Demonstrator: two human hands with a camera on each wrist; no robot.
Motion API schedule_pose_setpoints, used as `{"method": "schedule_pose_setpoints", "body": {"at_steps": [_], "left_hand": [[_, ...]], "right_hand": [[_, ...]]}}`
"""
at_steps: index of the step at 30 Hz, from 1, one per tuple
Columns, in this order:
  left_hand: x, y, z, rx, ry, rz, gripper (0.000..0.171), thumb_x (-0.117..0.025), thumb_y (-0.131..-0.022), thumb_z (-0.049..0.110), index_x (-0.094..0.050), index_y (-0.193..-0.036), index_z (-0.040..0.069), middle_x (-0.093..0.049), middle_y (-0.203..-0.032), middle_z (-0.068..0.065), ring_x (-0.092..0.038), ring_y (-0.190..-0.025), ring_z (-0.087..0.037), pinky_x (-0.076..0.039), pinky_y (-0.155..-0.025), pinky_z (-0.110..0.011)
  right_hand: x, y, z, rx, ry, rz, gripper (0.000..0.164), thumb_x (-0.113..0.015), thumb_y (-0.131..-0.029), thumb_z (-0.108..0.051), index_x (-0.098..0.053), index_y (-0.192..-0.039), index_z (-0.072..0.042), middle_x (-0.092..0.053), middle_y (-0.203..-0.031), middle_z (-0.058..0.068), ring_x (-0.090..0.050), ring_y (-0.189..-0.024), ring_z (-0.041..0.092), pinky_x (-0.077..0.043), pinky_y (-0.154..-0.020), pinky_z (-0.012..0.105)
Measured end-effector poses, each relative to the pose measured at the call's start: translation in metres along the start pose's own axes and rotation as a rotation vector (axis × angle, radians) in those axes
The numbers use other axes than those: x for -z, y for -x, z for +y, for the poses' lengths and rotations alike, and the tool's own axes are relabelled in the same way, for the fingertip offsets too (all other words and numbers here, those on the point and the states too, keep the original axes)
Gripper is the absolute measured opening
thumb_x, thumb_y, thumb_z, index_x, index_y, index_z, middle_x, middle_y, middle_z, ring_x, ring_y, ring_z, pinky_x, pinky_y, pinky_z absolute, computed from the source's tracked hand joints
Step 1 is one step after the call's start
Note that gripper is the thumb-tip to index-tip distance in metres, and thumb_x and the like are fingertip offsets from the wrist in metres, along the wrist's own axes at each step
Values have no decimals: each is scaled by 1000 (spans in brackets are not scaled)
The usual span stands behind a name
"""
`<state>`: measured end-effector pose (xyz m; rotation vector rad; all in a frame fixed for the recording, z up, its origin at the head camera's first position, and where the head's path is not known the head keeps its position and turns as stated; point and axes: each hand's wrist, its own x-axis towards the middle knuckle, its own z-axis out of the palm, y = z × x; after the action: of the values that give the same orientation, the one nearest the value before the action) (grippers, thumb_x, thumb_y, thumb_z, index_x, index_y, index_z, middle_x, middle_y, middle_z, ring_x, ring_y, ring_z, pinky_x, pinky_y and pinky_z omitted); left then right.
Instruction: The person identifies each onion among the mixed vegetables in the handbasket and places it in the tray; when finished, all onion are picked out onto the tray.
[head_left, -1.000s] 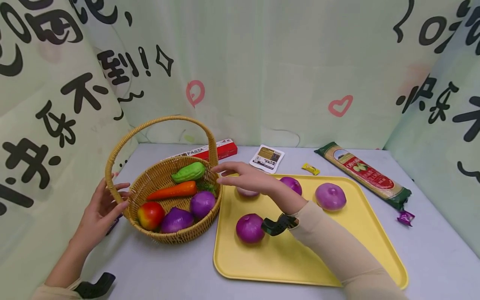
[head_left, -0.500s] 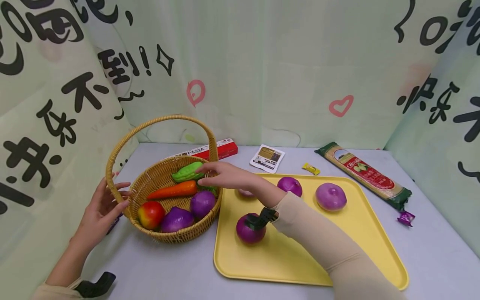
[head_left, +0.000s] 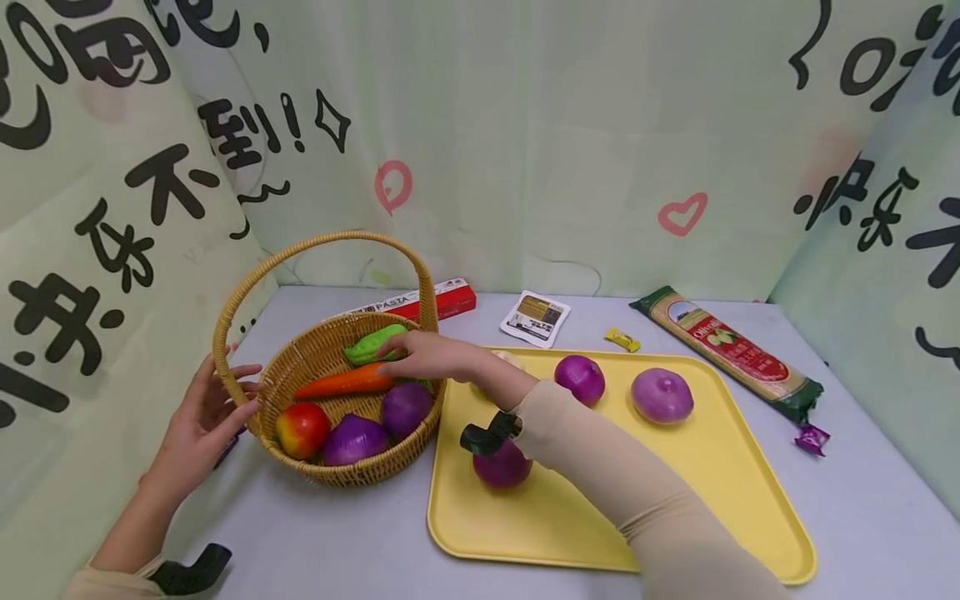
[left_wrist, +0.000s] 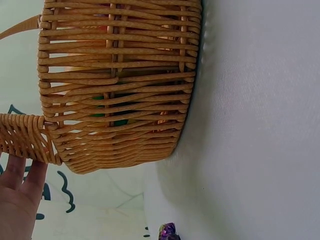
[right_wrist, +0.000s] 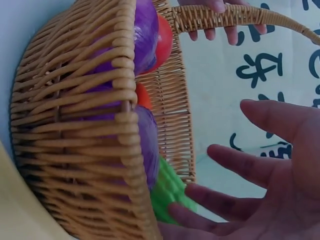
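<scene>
My left hand (head_left: 197, 425) holds the left side of the wicker basket's handle (head_left: 222, 329), fingers curled round it, as the right wrist view also shows. Inside the basket (head_left: 360, 477) lie a carrot (head_left: 341, 383), a bumpy green vegetable (head_left: 371, 346), a red-yellow fruit (head_left: 302, 430) and two purple onions (head_left: 355, 440). Over the basket's right rim reaches my right hand (head_left: 435, 357), its fingertips close above the green vegetable and the carrot's top end. Its fingers look spread, with nothing between them in the right wrist view (right_wrist: 280, 170).
A yellow tray (head_left: 600, 533) right of the basket bears purple onions (head_left: 662, 395) and a pale thing (head_left: 507, 359) partly behind my right arm. Behind stand a red pasta box (head_left: 455, 298), a white packet (head_left: 536, 318), a yellow candy (head_left: 622, 338) and a pasta bag (head_left: 727, 350).
My right hand has moved left from the basket's right rim to over its inside, and its fingers have dipped lower toward the carrot. The left hand and basket have stayed put.
</scene>
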<state>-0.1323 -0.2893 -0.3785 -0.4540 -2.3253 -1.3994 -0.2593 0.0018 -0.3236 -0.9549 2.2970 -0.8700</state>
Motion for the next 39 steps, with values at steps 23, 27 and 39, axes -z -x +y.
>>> {"method": "schedule_pose_setpoints", "body": {"at_steps": [23,27,39], "left_hand": [[0,-1,3,11,-10,3,80,-55,-86,-13,-18,-151,16,-52,-124,23,-58,-104,7,-46,-84,-5],[0,-1,3,14,6,-1,80,-55,-86,-14,-19,-150,15,-53,-124,21,-59,-105,5,-47,-83,-6],[0,-1,3,2,31,-2,79,-54,-85,-15,-20,-150,13,-55,-124,15,-59,-105,4,-47,-84,-6]], "right_hand": [[-7,-13,12,-61,-346,-53,52,-67,-87,-21,-49,-135,-11,-48,-140,10,-53,-115,21,-52,-87,36],[-10,-13,13,-22,-258,-90,56,-72,-82,-12,-51,-134,-8,-50,-138,12,-52,-118,25,-50,-88,27],[-17,-15,6,-7,-135,-143,56,-75,-78,-9,-55,-131,-9,-51,-138,10,-48,-127,24,-47,-97,28]]}}
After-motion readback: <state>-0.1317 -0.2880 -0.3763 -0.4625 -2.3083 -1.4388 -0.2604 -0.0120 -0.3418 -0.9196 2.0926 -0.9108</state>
